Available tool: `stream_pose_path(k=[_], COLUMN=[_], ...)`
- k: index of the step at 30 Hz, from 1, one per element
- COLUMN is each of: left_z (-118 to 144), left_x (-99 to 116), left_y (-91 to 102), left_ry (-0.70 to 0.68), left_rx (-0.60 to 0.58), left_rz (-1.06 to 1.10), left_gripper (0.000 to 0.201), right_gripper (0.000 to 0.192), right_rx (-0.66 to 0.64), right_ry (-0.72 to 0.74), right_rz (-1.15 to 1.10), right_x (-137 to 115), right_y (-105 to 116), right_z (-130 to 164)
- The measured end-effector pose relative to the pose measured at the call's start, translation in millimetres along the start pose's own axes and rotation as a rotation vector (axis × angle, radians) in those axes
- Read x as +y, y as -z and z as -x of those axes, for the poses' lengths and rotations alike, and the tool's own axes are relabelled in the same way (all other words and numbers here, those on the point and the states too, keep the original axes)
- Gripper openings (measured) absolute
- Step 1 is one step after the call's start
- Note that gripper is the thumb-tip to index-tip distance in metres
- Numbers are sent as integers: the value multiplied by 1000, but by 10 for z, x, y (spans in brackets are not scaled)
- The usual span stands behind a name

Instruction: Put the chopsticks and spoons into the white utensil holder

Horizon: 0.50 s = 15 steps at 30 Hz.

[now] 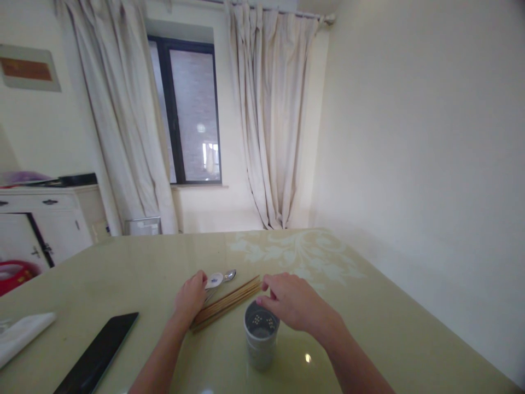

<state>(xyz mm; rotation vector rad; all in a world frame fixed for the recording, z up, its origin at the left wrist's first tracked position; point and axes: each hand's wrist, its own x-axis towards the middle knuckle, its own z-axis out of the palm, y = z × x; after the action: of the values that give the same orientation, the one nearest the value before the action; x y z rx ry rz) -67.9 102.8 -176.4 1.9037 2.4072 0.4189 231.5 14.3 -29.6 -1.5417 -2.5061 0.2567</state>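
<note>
Two bare forearms, closest to my remote view, enter at five and seven o'clock; all bearings are read with my view as the dial.

Item: grey cup (pixel 261 342), upright on the green table (pixel 410 334) at six o'clock, clusters of small holes showing inside.

Item: bundle of thin wooden sticks (pixel 225 305), lying slantwise between six and seven o'clock, just beyond the cup.

Item: white round piece (pixel 214 280) with a blue mark, at seven, and a metal spoon (pixel 230 275) just beside it.

Item: left hand (pixel 191 295), at seven, by the near end of the sticks and the white round piece. Its fingers are largely hidden; I cannot tell whether they grip.

Item: right hand (pixel 289 301), between five and six, thumb over the cup's rim. I see thumb and forefinger apart, forefinger near the far end of the sticks.

Item: black flat slab (pixel 98 353), between seven and eight.

Item: white object (pixel 27 335), at eight, cut off by my frame.

Backdrop: dark-framed window (pixel 194 109) at eleven, between pale curtains (pixel 273 109).
</note>
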Motion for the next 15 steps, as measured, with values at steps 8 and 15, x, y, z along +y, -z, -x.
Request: stream_pose_path(k=[8,15], left_z=[-30,-13], left_x=[-148,-147], left_y=[22,-35], left_ry=[99,58], left_rx=[64,66], left_rz=[59,45], left_gripper=[34,35], right_gripper=[28,28], right_rx=[-4,-13], right_ry=[19,17], right_rz=[13,29], right_x=[4,-6], right_y=[-7,-10], right_z=[2,-1])
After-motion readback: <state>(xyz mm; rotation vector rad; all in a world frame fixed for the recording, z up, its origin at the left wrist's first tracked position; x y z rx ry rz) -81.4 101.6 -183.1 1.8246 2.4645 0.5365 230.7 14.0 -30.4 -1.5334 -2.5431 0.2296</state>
